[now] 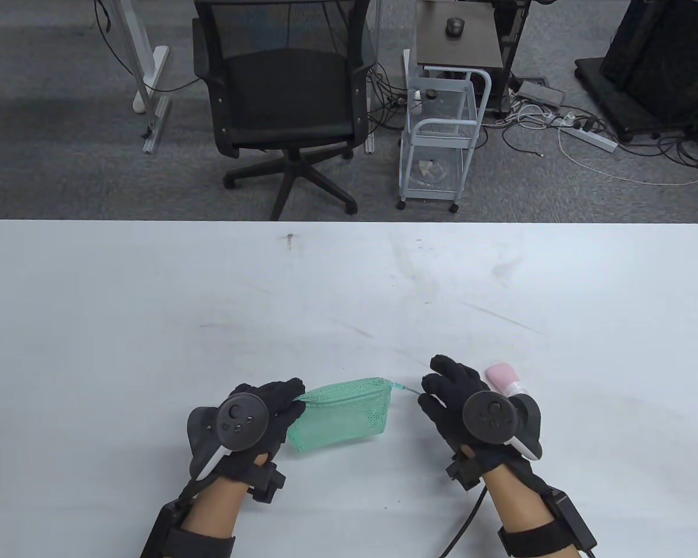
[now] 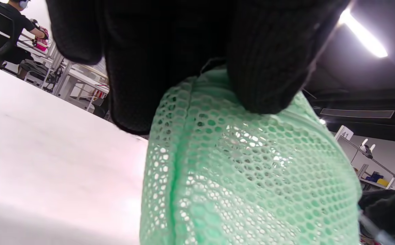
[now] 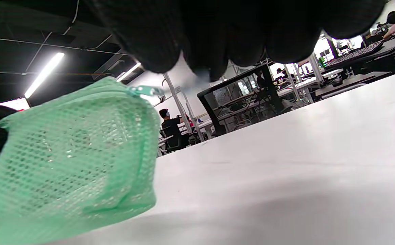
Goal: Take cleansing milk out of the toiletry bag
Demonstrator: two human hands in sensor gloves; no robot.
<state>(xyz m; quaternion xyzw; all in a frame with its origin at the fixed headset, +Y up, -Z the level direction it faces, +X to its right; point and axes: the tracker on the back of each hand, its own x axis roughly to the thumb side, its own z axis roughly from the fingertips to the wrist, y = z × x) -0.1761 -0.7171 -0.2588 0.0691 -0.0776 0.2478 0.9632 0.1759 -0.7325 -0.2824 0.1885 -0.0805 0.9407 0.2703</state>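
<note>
A green mesh toiletry bag (image 1: 343, 414) lies on the white table (image 1: 349, 279) between my hands. My left hand (image 1: 294, 396) pinches the bag's left top corner; the left wrist view shows a finger (image 2: 269, 68) pressed on the mesh (image 2: 245, 177). My right hand (image 1: 426, 394) is at the bag's right end and pinches the thin zipper pull (image 1: 407, 390). The right wrist view shows the bag (image 3: 71, 149) with its zipper slider (image 3: 144, 90) just below my fingertips (image 3: 204, 58). A pink cleansing milk bottle (image 1: 502, 376) lies on the table just beyond my right hand, outside the bag.
Beyond the table's far edge stand a black office chair (image 1: 285, 99) and a white wire cart (image 1: 442, 145) on the carpet. The table top shows only scuff marks.
</note>
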